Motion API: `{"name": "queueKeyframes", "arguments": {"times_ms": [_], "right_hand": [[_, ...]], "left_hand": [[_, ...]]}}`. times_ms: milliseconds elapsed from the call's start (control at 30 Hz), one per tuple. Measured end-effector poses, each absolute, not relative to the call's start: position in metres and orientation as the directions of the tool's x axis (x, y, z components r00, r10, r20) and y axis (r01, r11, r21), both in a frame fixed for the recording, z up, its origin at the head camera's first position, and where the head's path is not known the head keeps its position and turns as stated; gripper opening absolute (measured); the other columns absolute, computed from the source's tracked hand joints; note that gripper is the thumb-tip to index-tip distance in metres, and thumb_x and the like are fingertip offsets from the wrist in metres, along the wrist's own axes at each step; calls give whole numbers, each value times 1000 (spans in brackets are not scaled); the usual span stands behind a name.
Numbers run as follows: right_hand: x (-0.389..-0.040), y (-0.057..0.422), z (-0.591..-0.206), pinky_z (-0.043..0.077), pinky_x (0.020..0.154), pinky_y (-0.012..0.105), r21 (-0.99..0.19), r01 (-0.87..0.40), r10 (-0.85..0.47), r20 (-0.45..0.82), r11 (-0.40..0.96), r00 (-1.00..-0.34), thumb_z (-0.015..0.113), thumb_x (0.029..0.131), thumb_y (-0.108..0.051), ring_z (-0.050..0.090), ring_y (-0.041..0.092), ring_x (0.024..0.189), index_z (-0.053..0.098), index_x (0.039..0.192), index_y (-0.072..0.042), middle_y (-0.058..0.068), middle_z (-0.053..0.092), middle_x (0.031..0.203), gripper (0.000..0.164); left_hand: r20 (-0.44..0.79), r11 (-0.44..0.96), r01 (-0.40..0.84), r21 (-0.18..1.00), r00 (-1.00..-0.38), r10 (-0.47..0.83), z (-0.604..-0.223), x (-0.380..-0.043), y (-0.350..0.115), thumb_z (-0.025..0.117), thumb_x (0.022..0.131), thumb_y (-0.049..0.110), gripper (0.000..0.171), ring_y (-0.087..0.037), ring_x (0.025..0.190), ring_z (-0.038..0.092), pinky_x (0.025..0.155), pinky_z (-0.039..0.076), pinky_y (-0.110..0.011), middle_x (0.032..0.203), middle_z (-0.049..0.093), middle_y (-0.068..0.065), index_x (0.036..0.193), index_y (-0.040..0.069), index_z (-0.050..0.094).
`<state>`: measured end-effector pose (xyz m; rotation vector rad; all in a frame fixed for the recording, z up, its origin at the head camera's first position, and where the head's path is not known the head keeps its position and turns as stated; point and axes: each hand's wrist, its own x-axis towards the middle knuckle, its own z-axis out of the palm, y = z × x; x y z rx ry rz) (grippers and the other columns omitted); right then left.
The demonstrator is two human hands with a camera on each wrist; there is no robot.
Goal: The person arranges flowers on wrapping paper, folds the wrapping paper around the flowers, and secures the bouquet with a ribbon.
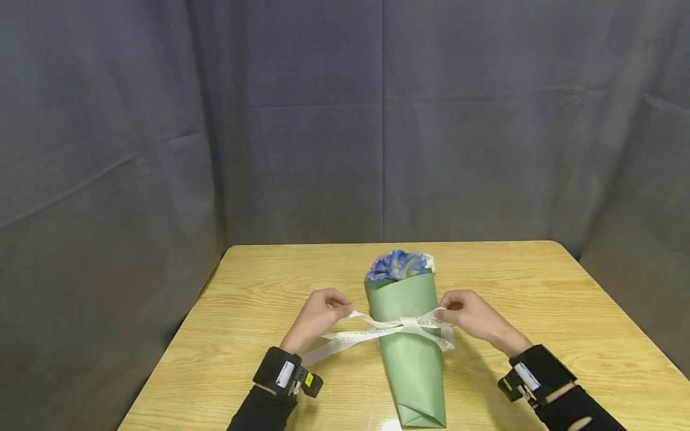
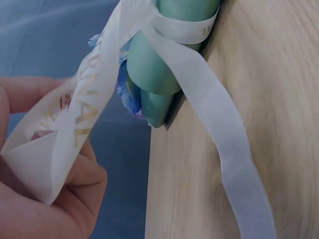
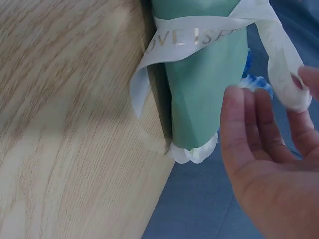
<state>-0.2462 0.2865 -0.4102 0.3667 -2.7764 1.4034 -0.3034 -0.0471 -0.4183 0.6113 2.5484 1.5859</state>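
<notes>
A bouquet in green wrapping paper [image 1: 412, 371] lies on the table, its blue flower [image 1: 398, 265] toward the far edge. Round its middle runs a white printed ribbon [image 1: 411, 323], crossed in a knot on top with loops drawn out to both sides. My left hand [image 1: 319, 314] pinches the left loop between thumb and fingers; the fold of ribbon [image 2: 75, 114] shows close in the left wrist view. On the other side my right hand [image 1: 474, 317] pinches the right loop [image 3: 291, 84] with thumb and forefinger, the other fingers extended. One loose tail [image 2: 219, 119] trails left over the wood.
The wooden table [image 1: 539, 287] has rounded far corners. Grey curtains [image 1: 312, 149] hang behind it and along both sides. A white flower [image 3: 197, 152] peeks from the bouquet's top. Each wrist wears a black strap [image 1: 541, 371] with a small camera.
</notes>
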Motion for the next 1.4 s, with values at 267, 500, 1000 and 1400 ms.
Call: {"name": "queueKeyframes", "arguments": {"times_ms": [267, 500, 1000, 1400], "right_hand": [[-248, 270, -414, 50, 96, 53, -713, -325, -346, 123, 621, -930, 62, 94, -3, 59, 43, 119, 62, 131, 6, 22, 63, 128, 38], [-257, 254, -428, 55, 75, 35, -509, -433, -367, 230, 744, -901, 67, 93, 2, 66, 17, 84, 77, 98, -6, 1, 71, 92, 13], [-245, 316, -422, 52, 76, 30, -879, -129, -36, 127, 460, -991, 43, 87, 15, 60, 21, 95, 66, 116, 7, 19, 67, 108, 38], [-244, 318, -422, 43, 91, 38, -934, -89, -249, 0, 346, -968, 50, 100, -11, 55, 21, 105, 66, 119, 6, 16, 62, 121, 30]], "left_hand": [[171, 385, 345, 856, -892, 418, -411, -306, -43, 73, 93, 13, 13, -18, 87, 60, 76, 48, -36, 94, 66, -3, 102, 5, 73], [127, 375, 310, 874, -890, 439, -415, -305, -41, 74, 93, 14, 12, -20, 87, 60, 75, 46, -35, 94, 65, -6, 101, 5, 72], [53, 557, 304, 773, -906, 420, -396, -311, -77, 81, 88, 22, 13, -20, 85, 58, 71, 46, -34, 100, 67, -6, 86, 12, 73], [38, 649, 304, 698, -920, 391, -401, -314, -86, 78, 91, 27, 22, -18, 81, 57, 68, 45, -32, 94, 65, 0, 81, 8, 73]]}}
